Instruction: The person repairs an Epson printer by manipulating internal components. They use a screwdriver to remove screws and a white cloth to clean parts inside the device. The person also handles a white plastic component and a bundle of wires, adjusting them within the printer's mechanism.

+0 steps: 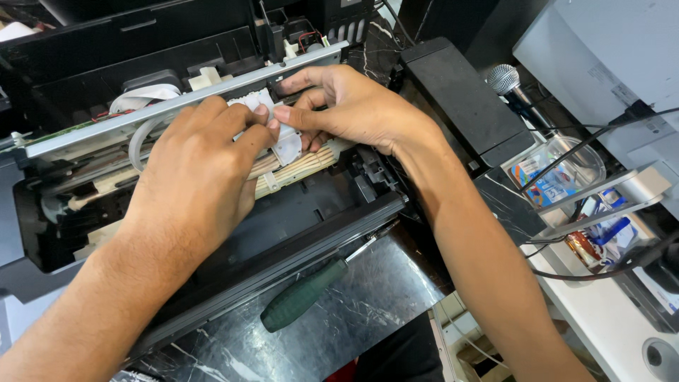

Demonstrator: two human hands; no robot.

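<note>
Both hands, left hand [201,152] and right hand [339,106], pinching white ribbon cable [286,145] inside open printer [297,212] (fingertips closed tight). Yank risks tearing it.

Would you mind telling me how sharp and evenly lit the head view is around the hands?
Head view: both hands, left hand and right hand, look sharp and brightly lit; the printer interior falls into deep shadow; glare streaks the marble top beside the green-handled screwdriver; slight wide-angle stretch towards the edges.
</note>
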